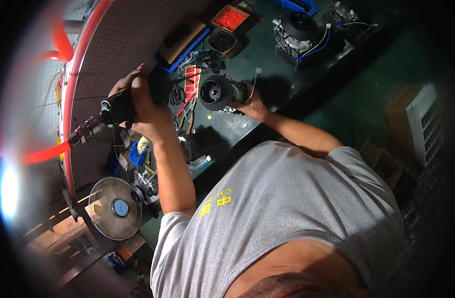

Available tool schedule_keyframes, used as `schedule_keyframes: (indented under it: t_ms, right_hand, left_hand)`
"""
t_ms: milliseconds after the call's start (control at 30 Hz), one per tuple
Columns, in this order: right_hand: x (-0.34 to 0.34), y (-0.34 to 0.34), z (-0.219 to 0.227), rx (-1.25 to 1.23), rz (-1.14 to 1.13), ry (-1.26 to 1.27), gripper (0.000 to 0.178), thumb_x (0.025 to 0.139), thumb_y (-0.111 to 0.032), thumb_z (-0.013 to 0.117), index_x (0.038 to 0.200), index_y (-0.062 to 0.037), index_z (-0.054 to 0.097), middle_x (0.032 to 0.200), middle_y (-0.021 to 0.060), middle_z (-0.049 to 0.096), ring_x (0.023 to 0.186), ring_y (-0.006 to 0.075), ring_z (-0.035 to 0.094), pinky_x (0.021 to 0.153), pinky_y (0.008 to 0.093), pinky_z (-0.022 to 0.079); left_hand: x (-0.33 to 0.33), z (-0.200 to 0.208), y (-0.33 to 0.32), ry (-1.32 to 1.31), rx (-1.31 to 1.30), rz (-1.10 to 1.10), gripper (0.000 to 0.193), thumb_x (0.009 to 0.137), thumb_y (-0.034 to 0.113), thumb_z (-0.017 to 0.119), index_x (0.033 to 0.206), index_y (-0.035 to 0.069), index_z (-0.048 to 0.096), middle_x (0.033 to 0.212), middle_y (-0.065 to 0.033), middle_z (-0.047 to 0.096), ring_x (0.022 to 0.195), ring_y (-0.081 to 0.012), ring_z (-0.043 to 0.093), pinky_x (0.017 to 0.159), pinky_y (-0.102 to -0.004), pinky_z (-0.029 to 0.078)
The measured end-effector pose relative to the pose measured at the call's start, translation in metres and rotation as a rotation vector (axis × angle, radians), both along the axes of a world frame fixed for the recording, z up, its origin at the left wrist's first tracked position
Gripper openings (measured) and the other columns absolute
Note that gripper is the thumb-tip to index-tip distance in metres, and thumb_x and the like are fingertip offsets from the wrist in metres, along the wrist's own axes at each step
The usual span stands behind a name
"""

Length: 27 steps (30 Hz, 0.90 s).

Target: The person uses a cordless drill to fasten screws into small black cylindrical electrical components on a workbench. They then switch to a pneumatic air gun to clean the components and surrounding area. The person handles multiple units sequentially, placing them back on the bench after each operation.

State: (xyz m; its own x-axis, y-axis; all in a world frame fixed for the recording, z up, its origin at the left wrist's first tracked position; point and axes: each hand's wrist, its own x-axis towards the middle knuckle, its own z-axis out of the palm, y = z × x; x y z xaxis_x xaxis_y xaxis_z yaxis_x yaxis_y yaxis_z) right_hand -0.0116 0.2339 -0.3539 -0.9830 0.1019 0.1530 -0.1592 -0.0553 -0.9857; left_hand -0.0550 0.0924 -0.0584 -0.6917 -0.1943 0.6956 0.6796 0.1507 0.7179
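Observation:
My left hand [147,111] is closed round the black handle of an air screwdriver [120,105]. A metal coupling [88,130] joins the tool to a red air hose [45,153]. Its dark body and thin tip point right, over the bench, towards a small blower [216,93]. The blower has a round black fan wheel facing left and a metal body behind it. My right hand [256,105] grips that body from the right, its fingers partly hidden. A white connector [258,71] on a lead sticks up beside the hand. Whether tip and blower touch, I cannot tell.
Pliers [190,120] and a red-and-yellow label sheet [192,82] lie on the dark green bench [260,49]. Bins of red caps [230,19] and dark parts [222,39] stand behind. Another blower [297,37] sits back right; a desk fan [115,208] stands left.

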Motion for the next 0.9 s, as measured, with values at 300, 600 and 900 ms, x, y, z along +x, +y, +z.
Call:
schedule_keyframes:
  t_ms: [300, 600, 900]
  right_hand:
    - [0.003, -0.001, 0.012, -0.002, -0.026, -0.048, 0.073, 0.064, -0.028, 0.092, 0.122, 0.0005, 0.058, 0.111, 0.0158, 0.069, 0.103, 0.0294, 0.067, 0.094, 0.0401, 0.054]
    - [0.005, 0.007, 0.027, 0.037, 0.014, -0.044, 0.073, 0.065, -0.023, 0.092, 0.125, -0.0001, 0.057, 0.120, 0.0180, 0.066, 0.112, 0.0321, 0.064, 0.099, 0.0419, 0.050]
    - [0.001, 0.003, 0.006, 0.008, -0.022, 0.001, 0.074, 0.064, -0.025, 0.092, 0.124, -0.0007, 0.057, 0.118, 0.0167, 0.067, 0.110, 0.0319, 0.064, 0.099, 0.0420, 0.051]
  left_hand:
    - [0.015, -0.060, 0.050, -0.207, 0.022, -0.284, 0.022, 0.084, -0.006, 0.071, 0.103, 0.000, 0.061, 0.097, -0.0147, 0.073, 0.093, -0.0197, 0.071, 0.086, -0.0352, 0.056]
    - [0.010, -0.078, 0.054, -0.231, -0.076, -0.204, 0.013, 0.085, -0.005, 0.067, 0.097, -0.001, 0.063, 0.091, -0.0165, 0.073, 0.089, -0.0234, 0.073, 0.085, -0.0383, 0.058]
    - [0.010, -0.064, 0.060, -0.357, -0.105, -0.291, 0.011, 0.082, -0.002, 0.074, 0.090, 0.000, 0.066, 0.090, -0.0083, 0.072, 0.081, -0.0144, 0.067, 0.077, -0.0289, 0.054]
